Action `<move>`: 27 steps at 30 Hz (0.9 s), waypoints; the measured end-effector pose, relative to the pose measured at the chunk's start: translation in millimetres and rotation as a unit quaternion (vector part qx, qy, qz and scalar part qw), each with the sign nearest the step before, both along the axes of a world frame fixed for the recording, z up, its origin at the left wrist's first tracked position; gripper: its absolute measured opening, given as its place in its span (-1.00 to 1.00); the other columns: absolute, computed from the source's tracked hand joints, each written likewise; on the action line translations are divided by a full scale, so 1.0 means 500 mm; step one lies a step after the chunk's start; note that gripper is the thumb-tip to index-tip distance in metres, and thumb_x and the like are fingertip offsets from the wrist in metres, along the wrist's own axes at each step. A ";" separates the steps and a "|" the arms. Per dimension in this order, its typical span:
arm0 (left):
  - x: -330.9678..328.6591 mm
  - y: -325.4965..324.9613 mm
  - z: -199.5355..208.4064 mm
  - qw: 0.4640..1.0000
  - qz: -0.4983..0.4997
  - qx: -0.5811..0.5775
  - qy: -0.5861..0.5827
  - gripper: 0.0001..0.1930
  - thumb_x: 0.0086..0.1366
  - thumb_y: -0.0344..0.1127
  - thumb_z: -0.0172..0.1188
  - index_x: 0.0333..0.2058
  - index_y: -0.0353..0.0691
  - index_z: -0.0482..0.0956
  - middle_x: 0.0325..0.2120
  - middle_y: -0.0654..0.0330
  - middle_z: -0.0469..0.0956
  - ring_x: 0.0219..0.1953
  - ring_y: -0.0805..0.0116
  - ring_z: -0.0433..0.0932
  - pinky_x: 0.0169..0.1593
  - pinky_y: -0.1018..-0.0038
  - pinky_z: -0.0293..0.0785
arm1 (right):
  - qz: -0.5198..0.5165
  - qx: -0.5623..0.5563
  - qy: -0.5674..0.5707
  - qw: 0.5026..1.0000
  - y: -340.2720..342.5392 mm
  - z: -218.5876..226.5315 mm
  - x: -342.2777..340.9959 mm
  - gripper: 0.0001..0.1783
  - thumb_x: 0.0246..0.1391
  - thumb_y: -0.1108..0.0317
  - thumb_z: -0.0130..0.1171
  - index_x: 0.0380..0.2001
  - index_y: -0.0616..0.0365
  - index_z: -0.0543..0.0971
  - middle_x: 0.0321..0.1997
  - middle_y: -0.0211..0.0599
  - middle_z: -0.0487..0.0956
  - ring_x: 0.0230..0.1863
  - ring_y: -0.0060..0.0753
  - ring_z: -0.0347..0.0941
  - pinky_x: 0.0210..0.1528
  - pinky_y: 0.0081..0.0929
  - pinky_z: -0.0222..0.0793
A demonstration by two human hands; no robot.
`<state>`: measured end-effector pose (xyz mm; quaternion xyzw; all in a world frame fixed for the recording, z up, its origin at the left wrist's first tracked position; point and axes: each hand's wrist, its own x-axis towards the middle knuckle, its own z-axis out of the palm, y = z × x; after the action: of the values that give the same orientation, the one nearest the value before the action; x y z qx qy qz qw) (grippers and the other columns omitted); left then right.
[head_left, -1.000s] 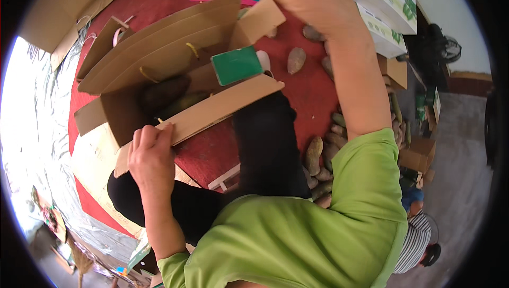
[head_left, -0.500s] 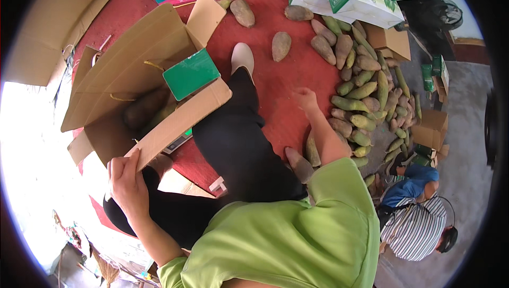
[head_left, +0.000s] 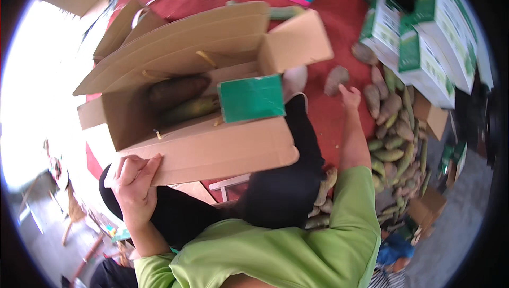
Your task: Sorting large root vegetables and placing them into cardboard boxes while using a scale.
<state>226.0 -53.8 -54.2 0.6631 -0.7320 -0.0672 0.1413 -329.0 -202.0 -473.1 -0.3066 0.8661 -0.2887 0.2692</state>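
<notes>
My left hand [head_left: 135, 184] pinches the near flap [head_left: 222, 153] of the open cardboard box [head_left: 175, 49]; a steady, light pull keeps its mouth wide. My right hand [head_left: 350, 97], half open and apparently empty, is just beside a tuber [head_left: 336, 80] on red carpet [head_left: 326, 123], best gripped round its middle.

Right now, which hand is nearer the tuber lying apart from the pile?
Right. The right hand is right at the tuber, on its lower-right side; contact unclear. The left hand is well off to its left, holding the near box flap.
</notes>
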 end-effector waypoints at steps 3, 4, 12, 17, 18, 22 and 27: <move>0.003 0.003 0.014 0.999 0.013 0.030 -0.008 -0.64 -0.22 -0.55 0.14 -0.33 -0.35 0.67 -0.54 0.14 0.41 -0.39 0.20 0.45 -0.28 0.39 0.38 | -0.028 0.014 -0.053 0.998 -0.054 0.024 0.075 0.04 -0.33 0.08 0.54 0.15 0.49 0.27 0.20 0.12 0.35 0.19 -0.10 0.32 0.22 -0.30 0.26; 0.004 -0.004 0.010 1.000 0.003 0.015 0.000 -0.67 -0.23 -0.54 0.17 -0.36 -0.34 0.67 -0.57 0.17 0.42 -0.42 0.22 0.46 -0.33 0.39 0.38 | -0.016 0.016 -0.052 0.998 -0.059 0.005 0.062 0.04 -0.33 0.08 0.54 0.15 0.49 0.27 0.20 0.12 0.35 0.19 -0.10 0.32 0.22 -0.30 0.26; 0.013 -0.012 0.011 1.000 0.006 0.015 -0.024 -0.70 -0.24 -0.42 0.28 -0.39 -0.19 0.69 -0.57 0.29 0.42 -0.46 0.29 0.50 -0.43 0.41 0.43 | 0.078 -0.061 -0.091 0.991 -0.110 -0.040 0.076 -0.20 -0.22 0.35 0.47 0.14 0.34 0.38 0.11 -0.17 0.49 0.09 -0.27 0.42 0.12 -0.37 0.35; 0.015 -0.016 0.007 1.000 0.000 0.008 -0.029 -0.72 -0.22 -0.42 0.27 -0.40 -0.17 0.69 -0.55 0.31 0.42 -0.46 0.31 0.50 -0.43 0.42 0.42 | 0.066 -0.064 -0.104 0.990 -0.100 -0.082 0.032 -0.34 -0.19 0.40 0.44 0.05 0.30 0.47 0.03 -0.24 0.54 0.01 -0.35 0.47 0.05 -0.42 0.39; 0.020 -0.019 0.003 1.000 -0.009 0.000 -0.012 -0.72 -0.22 -0.41 0.27 -0.40 -0.17 0.69 -0.55 0.31 0.42 -0.46 0.31 0.50 -0.43 0.41 0.42 | 0.092 -0.071 -0.068 0.991 -0.089 -0.094 -0.020 -0.38 -0.20 0.42 0.44 0.01 0.28 0.49 -0.04 -0.24 0.57 -0.06 -0.34 0.50 0.00 -0.41 0.43; 0.025 -0.014 0.002 1.000 -0.026 -0.003 -0.005 -0.70 -0.21 -0.39 0.24 -0.36 -0.19 0.67 -0.54 0.31 0.41 -0.44 0.32 0.49 -0.41 0.40 0.41 | 0.087 -0.063 -0.141 0.984 -0.028 -0.062 -0.019 -0.50 -0.24 0.47 0.46 -0.14 0.24 0.53 -0.24 -0.25 0.61 -0.24 -0.34 0.56 -0.19 -0.37 0.51; 0.031 0.007 0.009 0.999 -0.041 -0.002 -0.017 -0.66 -0.17 -0.37 0.20 -0.30 -0.20 0.64 -0.54 0.31 0.38 -0.42 0.33 0.46 -0.38 0.39 0.39 | 0.076 -0.062 -0.282 0.954 0.015 0.163 0.070 -0.27 -0.27 0.53 0.47 0.04 0.40 0.39 -0.05 -0.11 0.53 -0.03 -0.25 0.47 0.06 -0.33 0.39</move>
<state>241.6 -50.5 -49.6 0.6329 -0.7613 -0.0600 0.1275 -293.9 -194.6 -391.5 -0.2934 0.7093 -0.3955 0.5044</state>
